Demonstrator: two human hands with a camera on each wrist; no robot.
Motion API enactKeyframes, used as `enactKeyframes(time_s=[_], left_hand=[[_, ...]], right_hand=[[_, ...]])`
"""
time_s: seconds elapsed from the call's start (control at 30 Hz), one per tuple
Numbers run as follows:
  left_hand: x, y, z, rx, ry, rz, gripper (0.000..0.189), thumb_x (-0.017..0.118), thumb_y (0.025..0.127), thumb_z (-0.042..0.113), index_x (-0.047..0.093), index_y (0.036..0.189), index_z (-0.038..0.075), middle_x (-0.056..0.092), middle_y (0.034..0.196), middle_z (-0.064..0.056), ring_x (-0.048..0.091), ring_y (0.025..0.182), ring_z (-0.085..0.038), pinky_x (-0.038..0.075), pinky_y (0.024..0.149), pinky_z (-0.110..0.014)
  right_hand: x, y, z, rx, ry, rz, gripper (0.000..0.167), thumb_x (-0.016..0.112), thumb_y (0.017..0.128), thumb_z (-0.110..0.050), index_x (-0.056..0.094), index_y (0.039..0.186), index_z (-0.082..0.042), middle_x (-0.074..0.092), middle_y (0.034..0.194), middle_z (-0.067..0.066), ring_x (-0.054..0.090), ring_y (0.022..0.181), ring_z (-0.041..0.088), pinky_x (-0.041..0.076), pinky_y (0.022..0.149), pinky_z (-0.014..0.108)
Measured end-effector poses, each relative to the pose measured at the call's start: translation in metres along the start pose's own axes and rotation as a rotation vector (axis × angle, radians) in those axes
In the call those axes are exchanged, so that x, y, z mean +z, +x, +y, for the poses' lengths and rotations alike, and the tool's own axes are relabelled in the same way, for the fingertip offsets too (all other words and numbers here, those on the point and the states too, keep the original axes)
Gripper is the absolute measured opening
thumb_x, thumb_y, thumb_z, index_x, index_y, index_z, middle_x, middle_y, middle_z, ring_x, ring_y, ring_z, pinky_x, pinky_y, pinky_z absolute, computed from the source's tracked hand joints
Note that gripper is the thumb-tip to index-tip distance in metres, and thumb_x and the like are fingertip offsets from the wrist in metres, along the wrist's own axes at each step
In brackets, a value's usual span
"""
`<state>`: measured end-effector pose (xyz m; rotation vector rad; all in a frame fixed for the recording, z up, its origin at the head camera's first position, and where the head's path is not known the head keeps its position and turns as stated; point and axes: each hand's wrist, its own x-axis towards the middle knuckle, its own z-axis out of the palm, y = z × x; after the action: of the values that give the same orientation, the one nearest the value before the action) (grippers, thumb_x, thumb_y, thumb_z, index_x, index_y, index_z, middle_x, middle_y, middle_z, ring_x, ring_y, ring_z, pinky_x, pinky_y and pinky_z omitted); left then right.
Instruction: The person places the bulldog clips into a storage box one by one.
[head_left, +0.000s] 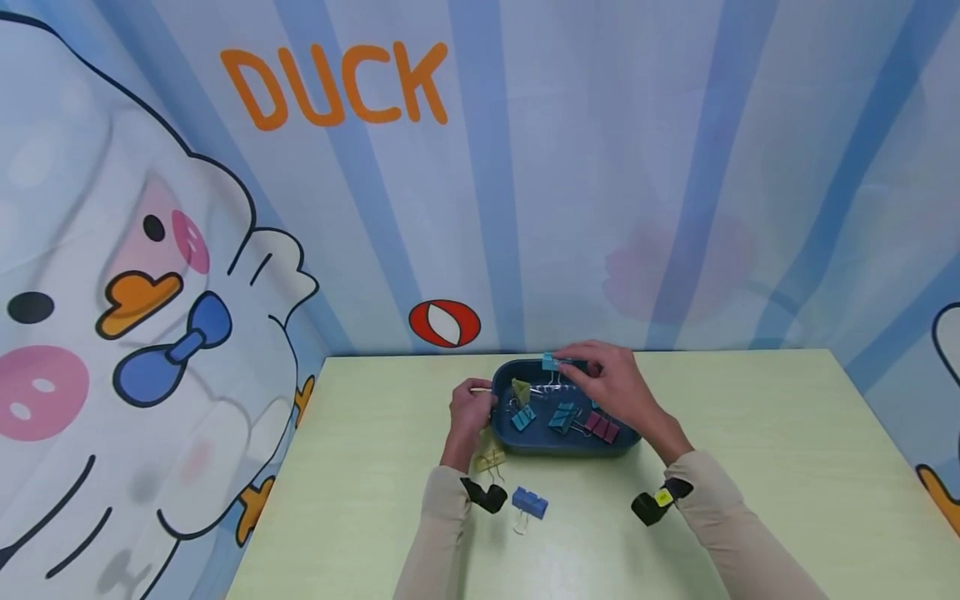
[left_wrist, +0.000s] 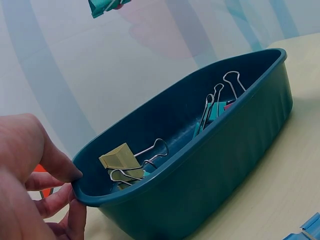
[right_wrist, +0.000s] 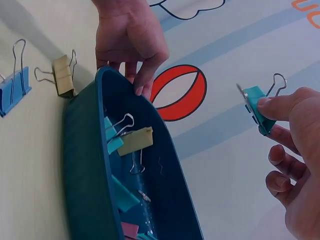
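My left hand (head_left: 471, 410) pinches the left end of a dark blue plastic tray (left_wrist: 220, 145) by its rim, thumb inside and fingers outside. Above the tray's far side, my right hand (head_left: 611, 379) holds a teal binder clip (right_wrist: 260, 107) between thumb and fingers, its wire handles sticking out. Inside the tray lie several binder clips: a yellow one (right_wrist: 136, 141) at the left end, teal ones (head_left: 562, 417) in the middle and left, and a dark pink one (head_left: 602, 427) toward the right.
On the table (head_left: 360, 483), a yellow binder clip (right_wrist: 63, 75) sits close against the tray's near left side. A blue binder clip (head_left: 530, 502) lies nearer the front. Behind the table hangs a printed curtain (head_left: 570, 167) with a duck drawing.
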<state>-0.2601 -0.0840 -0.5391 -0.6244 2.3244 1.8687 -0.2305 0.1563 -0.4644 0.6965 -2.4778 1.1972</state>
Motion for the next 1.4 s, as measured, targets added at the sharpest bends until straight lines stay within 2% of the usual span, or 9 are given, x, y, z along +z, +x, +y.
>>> enactKeyframes(time_s=[0.13,0.23,0.57,0.8,0.9,1.0,1.13,1.3,1.4], left_hand=[[0.0,0.0,0.0,0.002,0.002,-0.012,0.024,0.062,0.096,0.002,0.07,0.119,0.004,0.067,0.099,-0.011,0.059,0.084,-0.022,0.051,0.068,-0.029],[0.0,0.0,0.0,0.004,0.005,-0.014,0.024,0.062,0.096,0.002,0.07,0.119,0.004,0.068,0.1,-0.011,0.06,0.084,-0.022,0.051,0.068,-0.028],[0.0,0.002,0.0,-0.01,0.0,-0.003,0.023,0.062,0.096,0.002,0.071,0.117,0.004,0.068,0.099,-0.01,0.057,0.08,-0.02,0.049,0.064,-0.028],[0.0,0.001,-0.001,0.002,0.001,-0.003,0.023,0.062,0.096,0.001,0.071,0.117,0.004,0.068,0.1,-0.011,0.058,0.08,-0.021,0.048,0.063,-0.027],[0.0,0.001,-0.001,0.003,0.002,-0.006,0.024,0.06,0.095,0.001,0.071,0.117,0.004,0.068,0.101,-0.011,0.058,0.08,-0.021,0.048,0.063,-0.027],[0.001,0.002,-0.002,0.003,0.007,-0.006,0.024,0.06,0.095,0.001,0.071,0.117,0.004,0.068,0.102,-0.011,0.057,0.08,-0.02,0.047,0.062,-0.027],[0.001,0.002,0.0,0.01,0.017,0.001,0.023,0.062,0.095,0.002,0.071,0.117,0.004,0.068,0.101,-0.011,0.058,0.081,-0.021,0.047,0.063,-0.028],[0.001,0.001,-0.001,0.011,0.02,-0.005,0.023,0.063,0.095,0.003,0.07,0.117,0.005,0.069,0.099,-0.011,0.059,0.083,-0.022,0.049,0.065,-0.028],[0.001,0.002,-0.002,0.015,0.019,-0.001,0.022,0.064,0.095,0.002,0.071,0.116,0.004,0.069,0.099,-0.011,0.06,0.083,-0.023,0.05,0.065,-0.029]], right_hand=[[-0.001,-0.004,0.006,0.037,-0.036,-0.003,0.048,0.082,0.095,-0.02,0.07,0.14,-0.01,0.068,0.139,0.015,0.047,0.058,0.009,0.043,0.061,0.03],[-0.002,-0.009,0.01,0.056,-0.053,-0.012,0.059,0.085,0.093,-0.024,0.065,0.146,-0.011,0.063,0.146,0.016,0.049,0.061,0.011,0.044,0.062,0.031],[0.001,-0.032,0.007,0.041,-0.008,-0.038,0.062,0.088,0.09,-0.026,0.065,0.146,-0.013,0.063,0.143,0.013,0.048,0.064,0.009,0.043,0.061,0.029],[0.018,-0.056,0.0,-0.008,0.038,-0.068,0.066,0.091,0.085,-0.026,0.066,0.144,-0.013,0.066,0.138,0.012,0.055,0.066,0.006,0.051,0.062,0.026],[0.028,-0.069,-0.004,-0.031,0.048,-0.089,0.065,0.092,0.085,-0.028,0.067,0.144,-0.015,0.068,0.135,0.01,0.056,0.068,0.007,0.049,0.062,0.025],[0.04,-0.084,-0.007,-0.021,0.081,-0.139,0.065,0.091,0.085,-0.032,0.067,0.143,-0.016,0.069,0.134,0.008,0.056,0.069,0.007,0.05,0.064,0.026],[0.058,-0.102,-0.008,0.027,0.102,-0.246,0.065,0.09,0.086,-0.038,0.068,0.143,-0.016,0.069,0.132,0.007,0.057,0.071,0.007,0.049,0.065,0.025],[0.08,-0.12,-0.001,0.1,0.065,-0.348,0.066,0.089,0.086,-0.041,0.067,0.142,-0.015,0.069,0.131,0.007,0.052,0.069,0.002,0.046,0.068,0.023],[0.09,-0.127,0.002,0.143,0.021,-0.39,0.066,0.087,0.088,-0.047,0.067,0.144,-0.018,0.068,0.135,0.003,0.056,0.08,0.003,0.051,0.078,0.029]])
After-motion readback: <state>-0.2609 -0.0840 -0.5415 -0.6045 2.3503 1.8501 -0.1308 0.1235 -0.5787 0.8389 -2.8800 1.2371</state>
